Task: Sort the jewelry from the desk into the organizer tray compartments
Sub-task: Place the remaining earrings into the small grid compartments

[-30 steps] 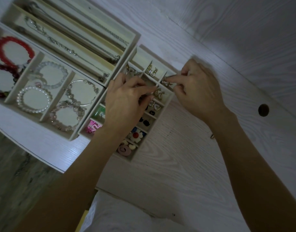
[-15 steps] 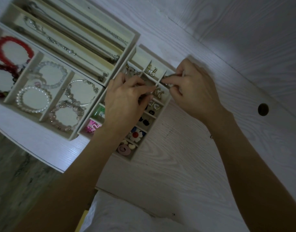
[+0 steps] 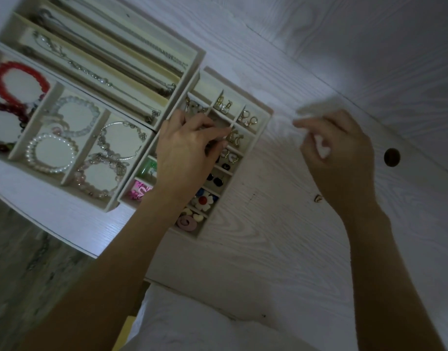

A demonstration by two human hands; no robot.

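White cloth (image 3: 192, 325) is lying nearest me, at the near edge of the desk (image 3: 281, 236), whose pale wood grain is carrying everything else. One small loose earring (image 3: 318, 198) is sitting on the bare desk to the right of the small organizer tray (image 3: 264, 117), just beside my right wrist.

My left hand (image 3: 184, 153) is hovering over the middle of the small organizer tray, fingers curled and its grip pinched together above a centre compartment; whether anything is caught between the fingertips I cannot tell. Around that hand the tray's compartments are holding a pink spiral piece (image 3: 186, 222) at the near end, then a flower earring (image 3: 203, 200), then dark studs (image 3: 216, 179), with a green piece (image 3: 148, 167) on the tray's left side. Beyond my knuckles, gold hoop earrings (image 3: 248, 120) are lying in the far right compartment and gold clip earrings (image 3: 224, 105) in the one to its left.

My right hand (image 3: 339, 153) is hanging above the desk well to the right of the tray, blurred, fingers loosely curled with nothing visible in its grip.

Left of the small tray, a larger tray (image 3: 63, 173) is holding a pearl bracelet (image 3: 51, 153), clear bead bracelets (image 3: 76, 115) and a red bracelet (image 3: 17, 79). Beyond it, a long-slotted tray (image 3: 192, 59) is carrying silver chains (image 3: 91, 72).
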